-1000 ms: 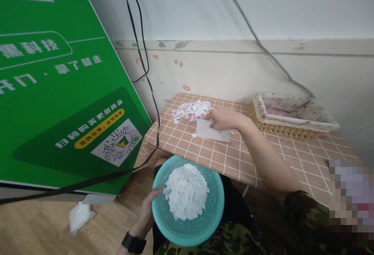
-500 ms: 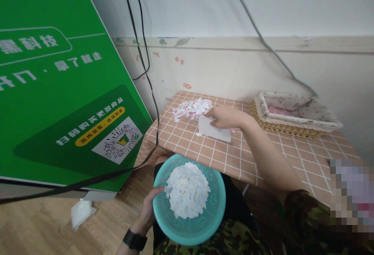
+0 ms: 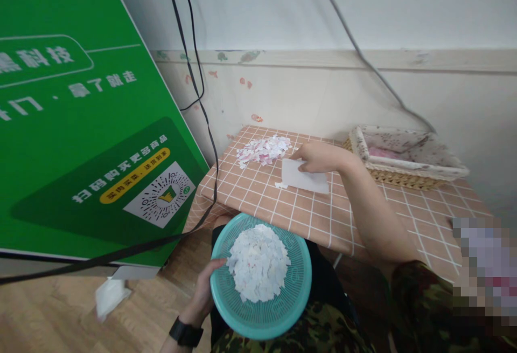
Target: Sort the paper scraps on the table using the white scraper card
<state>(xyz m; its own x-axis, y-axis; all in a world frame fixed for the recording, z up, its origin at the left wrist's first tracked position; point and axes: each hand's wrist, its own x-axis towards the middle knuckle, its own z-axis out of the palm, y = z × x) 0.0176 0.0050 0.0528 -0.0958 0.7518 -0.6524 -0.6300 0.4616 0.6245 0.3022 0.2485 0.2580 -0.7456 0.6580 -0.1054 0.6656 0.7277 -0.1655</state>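
Note:
My left hand (image 3: 205, 288) grips the left rim of a round turquoise plastic basket (image 3: 258, 323) on my lap, its thumb over the edge. A heap of torn white paper pieces (image 3: 258, 264) lies in the basket. Over the table, my right hand (image 3: 317, 157) is closed on a white sheet of paper (image 3: 305, 176), with the fingers along its upper edge. Just left of that sheet is a small paper scrap (image 3: 280, 185). Behind it on the table spreads a pile of white and pink paper scraps (image 3: 263, 150).
A brown checked cloth covers the table (image 3: 258, 191) against the wall. On its right stands a lined wicker basket (image 3: 407, 172) with something pink inside. A green printed cabinet (image 3: 100, 126) rises at left, a black cable (image 3: 212, 148) hanging before it. White plastic (image 3: 111, 296) lies on the floor.
My right hand has slid the white sheet slightly to the right, away from the scrap pile. My left hand and the turquoise basket stay in place.

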